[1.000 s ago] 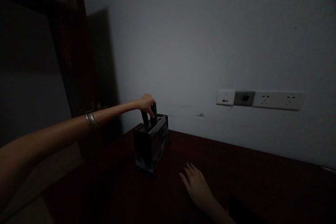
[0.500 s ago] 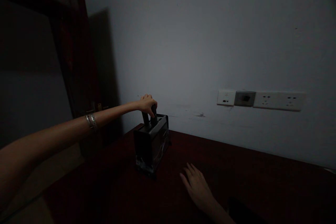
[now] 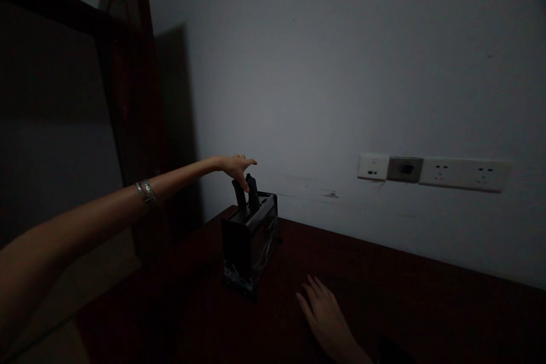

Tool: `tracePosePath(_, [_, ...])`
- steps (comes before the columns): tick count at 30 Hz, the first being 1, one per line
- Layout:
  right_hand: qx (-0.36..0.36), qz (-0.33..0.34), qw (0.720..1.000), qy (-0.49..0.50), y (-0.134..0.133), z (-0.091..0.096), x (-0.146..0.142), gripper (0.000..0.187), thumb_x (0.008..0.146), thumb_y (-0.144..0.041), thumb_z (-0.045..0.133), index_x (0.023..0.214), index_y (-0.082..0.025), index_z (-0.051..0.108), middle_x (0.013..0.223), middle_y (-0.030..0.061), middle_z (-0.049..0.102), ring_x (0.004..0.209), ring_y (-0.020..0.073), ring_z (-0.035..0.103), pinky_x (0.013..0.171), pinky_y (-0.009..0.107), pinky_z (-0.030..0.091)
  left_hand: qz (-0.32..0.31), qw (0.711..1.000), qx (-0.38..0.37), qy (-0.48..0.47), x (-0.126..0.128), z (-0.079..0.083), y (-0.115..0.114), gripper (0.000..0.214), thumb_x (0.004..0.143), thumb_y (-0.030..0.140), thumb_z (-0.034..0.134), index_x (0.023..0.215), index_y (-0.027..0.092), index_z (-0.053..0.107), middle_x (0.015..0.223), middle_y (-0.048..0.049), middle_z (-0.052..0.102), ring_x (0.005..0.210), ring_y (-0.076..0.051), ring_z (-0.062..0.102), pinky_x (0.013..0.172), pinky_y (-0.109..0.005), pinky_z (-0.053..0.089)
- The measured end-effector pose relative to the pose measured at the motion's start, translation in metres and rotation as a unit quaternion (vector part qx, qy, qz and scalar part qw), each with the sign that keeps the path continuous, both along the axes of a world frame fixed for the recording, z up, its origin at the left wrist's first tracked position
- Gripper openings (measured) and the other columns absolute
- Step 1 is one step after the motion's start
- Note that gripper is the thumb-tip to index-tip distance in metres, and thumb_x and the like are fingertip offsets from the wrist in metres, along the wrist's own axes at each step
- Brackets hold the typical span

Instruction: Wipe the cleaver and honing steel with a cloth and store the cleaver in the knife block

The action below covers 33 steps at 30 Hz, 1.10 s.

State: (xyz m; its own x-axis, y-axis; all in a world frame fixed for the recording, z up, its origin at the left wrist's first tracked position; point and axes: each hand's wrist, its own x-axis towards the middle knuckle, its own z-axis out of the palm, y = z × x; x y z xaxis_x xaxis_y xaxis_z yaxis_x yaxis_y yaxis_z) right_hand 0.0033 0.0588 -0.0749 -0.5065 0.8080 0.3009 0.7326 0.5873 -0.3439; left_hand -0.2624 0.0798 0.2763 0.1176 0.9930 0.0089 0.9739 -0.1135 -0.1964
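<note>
A dark knife block [image 3: 261, 233] with a pale marbled pattern stands upright on the dark red table. Two black knife handles [image 3: 253, 190] stick up from its top; the blades are out of sight inside. Just over these handles, my left hand [image 3: 235, 166] is open, its fingers stretched toward the wall. Its thumb hangs down by the handles, and I cannot tell whether it touches one. To the right of the block my right hand [image 3: 327, 314] lies open and empty on the table, palm down with the fingers a little apart.
Behind the dark red table [image 3: 367, 267] rises a pale wall [image 3: 315, 91]. A row of sockets and switch plates [image 3: 441, 173] is set in it on the right. At the left stands a dark reddish door frame [image 3: 147, 125], with light floor [image 3: 102, 264] below.
My left hand has loosened from around a knife handle and lifted slightly, its fingers straightening. My right hand stays on the table. The whole view has shifted slightly.
</note>
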Motion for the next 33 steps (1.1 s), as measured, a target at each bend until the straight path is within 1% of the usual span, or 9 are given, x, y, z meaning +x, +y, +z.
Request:
tracePosePath(4, [0.001, 0.012, 1.0, 0.006, 0.003, -0.003, 0.0, 0.057, 0.087, -0.051, 0.027, 0.119, -0.014, 0.055, 0.131, 0.0132, 0.046, 0.125, 0.0292, 0.035, 0.102, 0.044, 0.029, -0.016, 0.996, -0.041, -0.08, -0.019, 0.023, 0.007, 0.103, 0.051, 0.052, 0.067, 0.137, 0.014, 0.025, 0.129, -0.0189, 0.044, 0.106, -0.025, 0.048, 0.082, -0.028, 0.039])
tracePosePath(6, [-0.001, 0.004, 1.0, 0.002, 0.003, -0.002, -0.001, 0.058, 0.087, -0.051, 0.028, 0.119, -0.012, 0.055, 0.131, 0.014, 0.046, 0.125, 0.0297, 0.036, 0.102, 0.044, 0.029, -0.028, 0.992, -0.049, -0.111, -0.028, 0.029, 0.015, 0.09, 0.058, 0.053, 0.062, 0.133, 0.012, 0.033, 0.126, -0.0177, 0.048, 0.104, -0.023, 0.05, 0.08, -0.026, 0.039])
tracePosePath(8, [-0.005, -0.005, 1.0, -0.007, 0.002, 0.001, -0.002, 0.058, 0.087, -0.05, 0.027, 0.12, -0.01, 0.054, 0.132, 0.0152, 0.045, 0.125, 0.0301, 0.035, 0.102, 0.044, 0.029, -0.04, 0.989, -0.063, -0.132, -0.035, 0.03, 0.025, 0.076, 0.063, 0.049, 0.058, 0.127, 0.011, 0.043, 0.119, -0.0163, 0.054, 0.1, -0.021, 0.052, 0.079, -0.026, 0.04])
tracePosePath(10, [-0.011, -0.009, 1.0, -0.018, 0.0, 0.005, -0.003, 0.058, 0.088, -0.049, 0.027, 0.12, -0.009, 0.054, 0.132, 0.0157, 0.044, 0.126, 0.0304, 0.035, 0.102, 0.045, 0.029, -0.045, 0.985, -0.085, -0.144, -0.04, 0.026, 0.033, 0.067, 0.063, 0.042, 0.058, 0.122, 0.011, 0.049, 0.113, -0.0146, 0.059, 0.095, -0.021, 0.054, 0.077, -0.027, 0.041])
tracePosePath(13, [-0.021, -0.009, 0.999, -0.032, -0.002, 0.009, -0.003, 0.057, 0.088, -0.047, 0.026, 0.12, -0.01, 0.054, 0.133, 0.0156, 0.044, 0.125, 0.0306, 0.035, 0.102, 0.046, 0.029, -0.043, 0.982, -0.107, -0.149, -0.041, 0.015, 0.04, 0.063, 0.06, 0.034, 0.059, 0.119, 0.011, 0.051, 0.106, -0.0129, 0.062, 0.087, -0.02, 0.056, 0.072, -0.027, 0.042])
tracePosePath(19, [-0.013, -0.005, 0.999, -0.035, 0.0, 0.008, -0.002, 0.056, 0.088, -0.047, 0.026, 0.12, -0.011, 0.054, 0.133, 0.0149, 0.044, 0.126, 0.0301, 0.035, 0.102, 0.046, 0.03, -0.061, 0.98, -0.112, -0.15, -0.028, -0.008, 0.038, 0.071, 0.06, 0.028, 0.056, 0.126, 0.006, 0.041, 0.095, -0.0107, 0.065, 0.074, -0.015, 0.056, 0.062, -0.023, 0.041])
tracePosePath(22, [-0.002, -0.009, 1.0, -0.027, 0.001, 0.005, -0.002, 0.056, 0.088, -0.048, 0.026, 0.12, -0.011, 0.054, 0.133, 0.0144, 0.044, 0.125, 0.0295, 0.035, 0.102, 0.046, 0.03, -0.064, 0.982, -0.101, -0.146, -0.024, -0.015, 0.039, 0.066, 0.057, 0.023, 0.057, 0.121, 0.009, 0.046, 0.091, -0.0078, 0.065, 0.07, -0.014, 0.054, 0.059, -0.021, 0.039])
tracePosePath(29, [0.007, -0.015, 1.0, -0.018, 0.0, 0.006, -0.003, 0.053, 0.088, -0.046, 0.027, 0.117, -0.012, 0.056, 0.131, 0.014, 0.047, 0.125, 0.0288, 0.037, 0.102, 0.044, 0.03, -0.08, 0.983, -0.083, -0.146, -0.024, -0.021, 0.041, 0.041, 0.057, 0.019, 0.054, 0.097, 0.013, 0.062, 0.078, -0.0028, 0.065, 0.068, -0.013, 0.053, 0.057, -0.021, 0.039])
tracePosePath(33, [0.004, -0.007, 1.0, -0.012, -0.001, 0.007, -0.002, 0.055, 0.088, -0.046, 0.026, 0.117, -0.01, 0.056, 0.131, 0.0153, 0.047, 0.124, 0.0299, 0.037, 0.102, 0.045, 0.03, -0.09, 0.982, -0.077, -0.15, -0.023, -0.022, 0.04, 0.033, 0.059, 0.017, 0.051, 0.089, 0.014, 0.064, 0.075, -0.0028, 0.065, 0.069, -0.015, 0.054, 0.058, -0.022, 0.039])
